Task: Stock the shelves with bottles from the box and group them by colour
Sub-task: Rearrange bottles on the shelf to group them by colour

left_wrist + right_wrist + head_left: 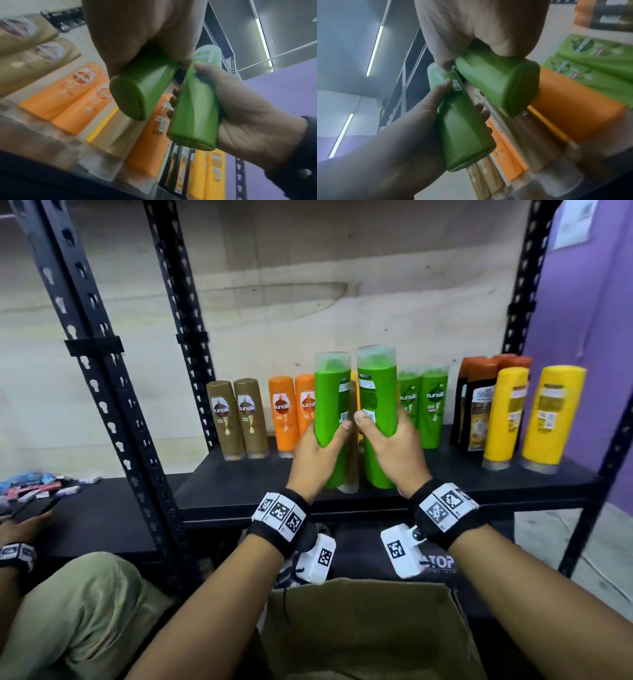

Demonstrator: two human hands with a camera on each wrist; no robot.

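Left fingers: wrapped round the lower body of a tall green plastic shampoo bottle (331,409), thumb (343,426) across the near face, left hand (313,457) clamped firmly.
Right fingers: curled round a second tall green plastic shampoo bottle (376,405), thumb (363,419) pressed on its back label, right hand (397,453) gripping low.
Gap between bottles: narrow; side by side, thumbs nearly touching, bottles themselves apart.
Long axis: both upright, clear caps up, flat bases down, held off the black metal shelf board (239,484), as the left wrist view shows.
Facing: back labels and barcodes toward the wearer.
Target lie: pair of green labelled bottles standing on the shelf (423,409), behind and to the right of the fingers, just beyond the right hand.
Nearer hand: right, by a clear margin; left must cross further right.
Obstacles: bottles partly hidden behind the held pair, orange and a pale one by the wrist views; orange plastic bottles (294,416) to the left; yellow plastic bottles (529,419) far right.
Likely need: shift rightward and back, then lower bases beside the green pair.
Source: brown cardboard box (370,628) open below the forearms.
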